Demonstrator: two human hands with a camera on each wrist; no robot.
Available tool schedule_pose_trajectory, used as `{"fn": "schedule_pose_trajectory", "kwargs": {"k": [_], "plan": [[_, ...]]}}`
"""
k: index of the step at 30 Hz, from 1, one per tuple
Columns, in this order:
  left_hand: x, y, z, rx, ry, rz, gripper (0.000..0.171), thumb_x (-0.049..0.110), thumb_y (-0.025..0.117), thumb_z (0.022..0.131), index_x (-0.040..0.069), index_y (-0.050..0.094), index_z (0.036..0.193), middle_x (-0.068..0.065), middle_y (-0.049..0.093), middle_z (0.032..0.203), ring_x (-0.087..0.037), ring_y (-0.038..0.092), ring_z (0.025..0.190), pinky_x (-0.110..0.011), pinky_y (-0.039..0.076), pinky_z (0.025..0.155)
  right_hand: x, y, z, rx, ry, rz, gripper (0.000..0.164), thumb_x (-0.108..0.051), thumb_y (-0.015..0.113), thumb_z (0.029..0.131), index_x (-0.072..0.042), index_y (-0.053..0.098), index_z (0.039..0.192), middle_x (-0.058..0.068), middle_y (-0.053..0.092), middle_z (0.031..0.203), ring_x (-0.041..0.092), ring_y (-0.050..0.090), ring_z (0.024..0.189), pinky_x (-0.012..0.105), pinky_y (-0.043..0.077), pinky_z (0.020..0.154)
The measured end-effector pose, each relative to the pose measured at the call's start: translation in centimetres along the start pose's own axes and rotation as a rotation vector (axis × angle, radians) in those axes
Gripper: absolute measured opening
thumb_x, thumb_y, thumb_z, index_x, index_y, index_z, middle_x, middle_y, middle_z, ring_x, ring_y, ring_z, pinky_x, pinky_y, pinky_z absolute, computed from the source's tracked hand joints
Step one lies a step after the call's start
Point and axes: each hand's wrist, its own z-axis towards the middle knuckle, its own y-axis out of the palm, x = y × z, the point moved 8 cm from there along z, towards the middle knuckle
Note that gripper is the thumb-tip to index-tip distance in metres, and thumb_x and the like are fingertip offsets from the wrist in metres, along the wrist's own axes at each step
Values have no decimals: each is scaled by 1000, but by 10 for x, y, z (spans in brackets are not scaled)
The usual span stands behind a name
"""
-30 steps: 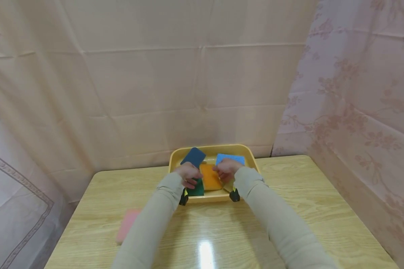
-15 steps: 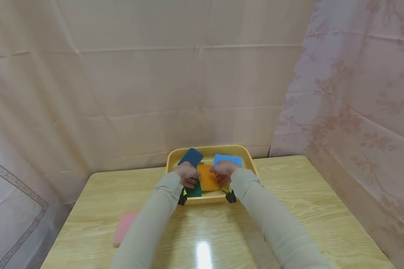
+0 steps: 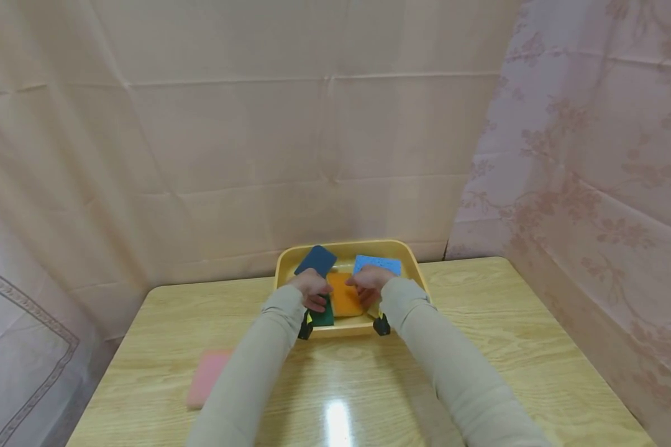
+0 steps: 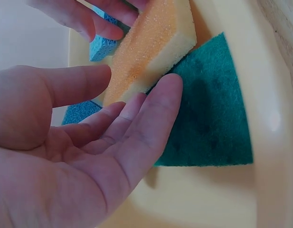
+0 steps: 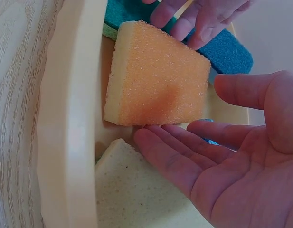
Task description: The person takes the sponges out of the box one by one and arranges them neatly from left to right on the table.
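An orange sponge [image 3: 345,298] with a cream underside lies in the middle of the yellow tray [image 3: 327,333]. My left hand [image 3: 311,289] is at its left side, fingertips right at the sponge's edge and thumb held apart. At the opposite side is my right hand [image 3: 371,282], its fingers loosely extended along the sponge's lower edge in the right wrist view. Under the left fingers lies a green scouring pad [image 4: 208,109]. A cream sponge [image 5: 141,190] is beside the right fingers. Past the hands sit a dark blue sponge [image 3: 316,261] and a light blue sponge [image 3: 378,264].
The tray stands at the back of a wooden table [image 3: 341,379], close to a hanging beige curtain [image 3: 246,186]. A pink sponge [image 3: 208,377] lies on the table at the left, partly covered by the left sleeve [image 3: 246,372]. Patterned cloth [image 3: 581,186] hangs at the right.
The head view has shifted slightly, so the tray and table appear a little further left. Both hands stay at the orange sponge with hardly any movement.
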Motion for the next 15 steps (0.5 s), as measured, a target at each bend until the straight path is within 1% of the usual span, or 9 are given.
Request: {"fn": "schedule_pose_trajectory", "kwargs": {"k": [4, 8, 12, 15], "plan": [[2, 2, -4, -2, 7, 4, 46, 5, 55, 102, -12, 41, 143, -29, 52, 140, -44, 59, 120, -47, 55, 95, 0, 0, 0, -4, -3, -5, 47, -23, 59, 103, 8, 48, 137, 27, 56, 130, 38, 64, 112, 45, 57, 91], [0, 3, -4, 10, 6, 18, 45, 5, 54, 103, -11, 42, 143, -28, 53, 140, -43, 60, 119, -47, 55, 95, 1, 0, 2, -4, -2, -6, 48, -23, 59, 102, 7, 48, 137, 26, 56, 131, 38, 63, 112, 45, 57, 92], [-3, 2, 2, 5, 6, 17, 47, 6, 55, 102, -11, 41, 143, -27, 54, 139, -42, 62, 116, -46, 57, 92, 3, 0, 3, 3, 4, -8, 46, -23, 59, 102, 7, 48, 136, 25, 56, 129, 37, 64, 111, 45, 57, 91], [-6, 1, 9, 2, 6, 0, 47, 6, 56, 101, -11, 42, 143, -27, 56, 136, -41, 65, 111, -45, 59, 88, 4, 1, 4, 4, 7, -14, 49, -23, 60, 102, 6, 47, 138, 25, 57, 130, 36, 63, 111, 44, 58, 90]]}}
